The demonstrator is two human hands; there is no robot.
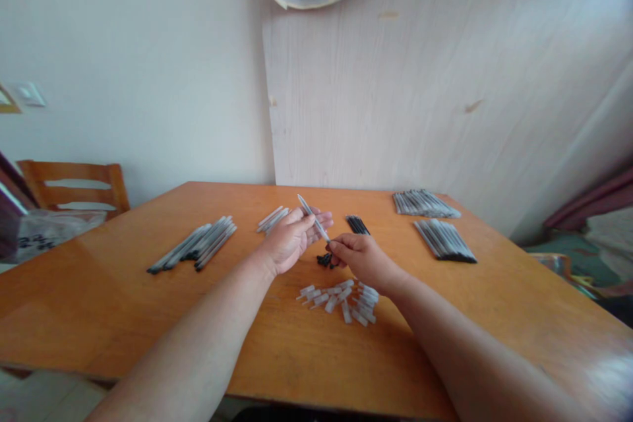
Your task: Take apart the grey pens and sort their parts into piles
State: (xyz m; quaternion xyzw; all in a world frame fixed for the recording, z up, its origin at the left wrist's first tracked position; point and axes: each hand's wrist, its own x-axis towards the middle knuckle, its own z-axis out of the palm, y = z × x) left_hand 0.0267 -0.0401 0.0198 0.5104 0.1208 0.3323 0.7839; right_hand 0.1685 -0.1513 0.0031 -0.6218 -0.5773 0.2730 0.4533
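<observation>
Above the middle of the table, a clear, whitish pen slants down to the right. My left hand grips its barrel between thumb and fingers, palm partly turned up. At the pen's lower end, my right hand pinches a small black plug, mostly hidden by the fingertips. Below that hand lies a little heap of black plugs. Nearer to me are several translucent caps, loosely scattered. Behind my left hand rest some clear barrels; black-looking refills lie behind my right hand.
Pens with black ends lie in a pile on the wooden table at left. To the right are a row of pens and a bagged bundle of pens. A wooden chair stands beyond the left edge; a wall closes the back.
</observation>
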